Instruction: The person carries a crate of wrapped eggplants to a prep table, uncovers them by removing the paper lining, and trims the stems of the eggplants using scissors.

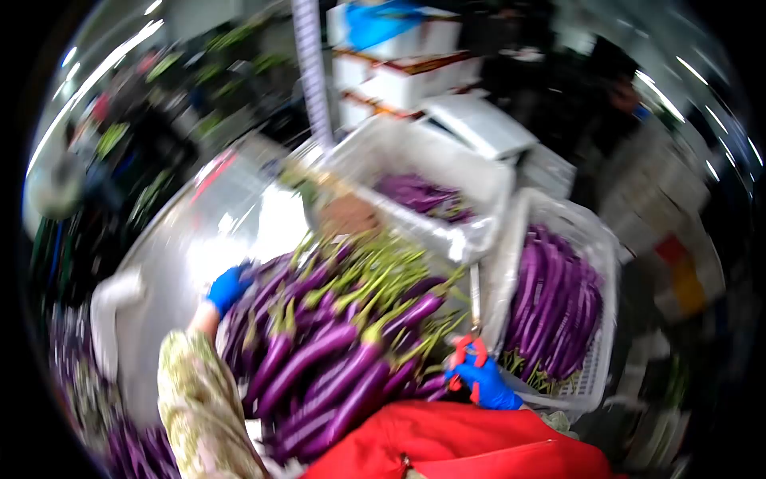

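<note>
At far left, blurred loose eggplants [144,453] lie low in the view, beside and below the rounded pale edge of a glossy worktop [163,311]. A patterned sleeve [199,407] rises from the lower edge toward the left hand [228,290], which wears a blue glove. This hand is at the left side of the pile [319,363] and appears to touch it; the fingers are blurred, and whether they grip an eggplant cannot be told.

The pile, of long purple eggplants, occupies the middle of the worktop directly before the person. Many of its green stems point toward the upper right. Above it stand a pale post [313,76] and, to the right of the post, stacked white boxes [403,76] topped with a blue sheet [381,22]. Below the boxes, a white rear crate [488,180] with a glossy plastic lining contains a smaller group of eggplants [423,195]. A red apron [455,443] spans the lower middle.

Just right of the pile, the right hand [493,386], also gloved in blue, is closed around the red handles of the scissors [479,348]; the blades point upward. Beside this hand, a white right crate [609,319] holds eggplants [554,299] aligned lengthwise, their stems gathered at the near end. At far right, cartons [666,231] stand blurred in the background.
</note>
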`<state>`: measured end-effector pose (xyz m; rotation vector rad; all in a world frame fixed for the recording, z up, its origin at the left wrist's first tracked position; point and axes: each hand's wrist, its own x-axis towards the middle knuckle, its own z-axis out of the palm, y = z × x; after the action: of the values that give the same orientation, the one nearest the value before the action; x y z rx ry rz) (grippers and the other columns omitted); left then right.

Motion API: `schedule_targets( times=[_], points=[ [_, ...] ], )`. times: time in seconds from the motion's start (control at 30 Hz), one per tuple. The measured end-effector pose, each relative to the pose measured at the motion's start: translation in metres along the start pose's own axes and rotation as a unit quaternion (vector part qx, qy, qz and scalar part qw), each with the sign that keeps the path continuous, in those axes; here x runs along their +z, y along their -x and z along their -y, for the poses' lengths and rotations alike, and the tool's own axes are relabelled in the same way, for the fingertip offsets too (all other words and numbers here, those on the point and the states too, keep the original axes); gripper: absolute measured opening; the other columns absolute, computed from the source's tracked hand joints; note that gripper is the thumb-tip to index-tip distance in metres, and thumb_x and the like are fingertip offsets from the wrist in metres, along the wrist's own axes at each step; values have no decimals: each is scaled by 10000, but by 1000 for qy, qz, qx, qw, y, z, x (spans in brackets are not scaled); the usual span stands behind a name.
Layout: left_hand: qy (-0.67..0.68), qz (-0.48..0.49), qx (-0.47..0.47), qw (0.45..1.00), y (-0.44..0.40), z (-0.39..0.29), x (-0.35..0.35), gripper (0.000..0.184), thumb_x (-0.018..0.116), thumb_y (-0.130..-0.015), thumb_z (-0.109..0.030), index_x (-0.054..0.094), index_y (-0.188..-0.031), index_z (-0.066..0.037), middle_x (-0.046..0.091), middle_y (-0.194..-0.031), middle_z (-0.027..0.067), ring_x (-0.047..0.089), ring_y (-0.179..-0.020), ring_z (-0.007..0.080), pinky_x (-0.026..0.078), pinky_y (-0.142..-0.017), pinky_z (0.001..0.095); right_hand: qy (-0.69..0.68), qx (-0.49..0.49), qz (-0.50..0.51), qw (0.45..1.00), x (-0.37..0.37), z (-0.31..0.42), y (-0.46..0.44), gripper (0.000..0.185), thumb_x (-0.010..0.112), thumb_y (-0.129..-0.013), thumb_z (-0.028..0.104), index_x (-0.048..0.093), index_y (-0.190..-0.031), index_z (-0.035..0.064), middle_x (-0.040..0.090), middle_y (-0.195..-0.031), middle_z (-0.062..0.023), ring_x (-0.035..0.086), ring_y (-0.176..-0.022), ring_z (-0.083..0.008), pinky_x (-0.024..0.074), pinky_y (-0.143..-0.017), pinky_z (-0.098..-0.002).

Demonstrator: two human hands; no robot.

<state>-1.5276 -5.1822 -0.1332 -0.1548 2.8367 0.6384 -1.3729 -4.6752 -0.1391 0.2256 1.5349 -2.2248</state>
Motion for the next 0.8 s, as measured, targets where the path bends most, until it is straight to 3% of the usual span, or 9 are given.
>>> schedule_targets(
  times=[0.07,0.17,0.33,0.43,0.5,0.53,0.6,0.67,0.8],
  points=[
    [9,-32,61,998,-68,64,59,424,524,-821,-182,506,-1230,-72,537,-1200,181,516,-1112,313,400,-944,351,-21,-4,-29,999,1,-3,-2,552,572,-799,20,343,-1302,19,539,-773,-74,551,-605,-143,443,-543,-250],
    [249,77,30,965,-128,106,96,541,656,-686,-75,509,-1197,23,596,-1126,151,580,-996,217,455,-860,306,-44,-3,-47,998,-2,-14,-4,609,580,-800,18,313,-1346,55,536,-777,-69,555,-612,-144,441,-524,-254],
    [176,75,-47,980,-124,100,90,456,647,-677,-68,555,-1116,15,614,-1056,183,611,-903,246,481,-799,329,-49,28,-15,998,-13,-13,-13,586,552,-825,47,287,-1347,29,553,-858,-86,581,-722,-175,470,-573,-283],
    [-36,-30,-80,996,-120,85,68,323,629,-698,-91,582,-1001,12,615,-977,226,611,-880,323,479,-774,359,-40,12,-13,999,-9,-1,-9,528,531,-829,51,313,-1307,-3,551,-873,-96,585,-747,-193,479,-603,-289],
    [1,-211,-98,973,-84,50,36,258,567,-767,-115,562,-1007,-21,611,-894,234,599,-829,379,475,-695,401,-28,12,-11,999,1,6,-8,508,531,-825,49,329,-1288,-3,546,-862,-97,580,-726,-195,478,-599,-289],
    [57,-302,-10,952,-58,29,14,214,537,-777,-86,550,-984,-33,603,-854,231,595,-789,386,466,-660,420,-26,27,-32,999,-4,-4,-11,453,537,-823,47,370,-1242,2,549,-780,-90,565,-622,-166,459,-544,-264],
    [-44,-329,-24,943,-31,12,-21,213,532,-775,-112,555,-979,-54,598,-849,227,587,-788,386,458,-650,423,-38,-4,-20,999,-3,-4,-12,312,514,-803,58,443,-1098,-17,549,-773,-103,570,-624,-194,470,-567,-289],
    [-21,-282,1,959,9,-21,-52,288,599,-765,-261,582,-974,-62,613,-839,200,593,-789,373,458,-649,406,-55,5,1,998,-9,-9,-17,327,503,-779,56,441,-1090,-23,546,-804,-104,574,-679,-216,482,-608,-315],
    [153,-5,-60,986,60,-68,-56,398,615,-798,-351,615,-1042,-36,626,-786,91,565,-684,160,466,-597,297,-82,-41,4,996,-12,-11,-23,488,497,-782,47,371,-1250,-4,544,-901,-111,565,-794,-234,484,-723,-364]
  ],
)
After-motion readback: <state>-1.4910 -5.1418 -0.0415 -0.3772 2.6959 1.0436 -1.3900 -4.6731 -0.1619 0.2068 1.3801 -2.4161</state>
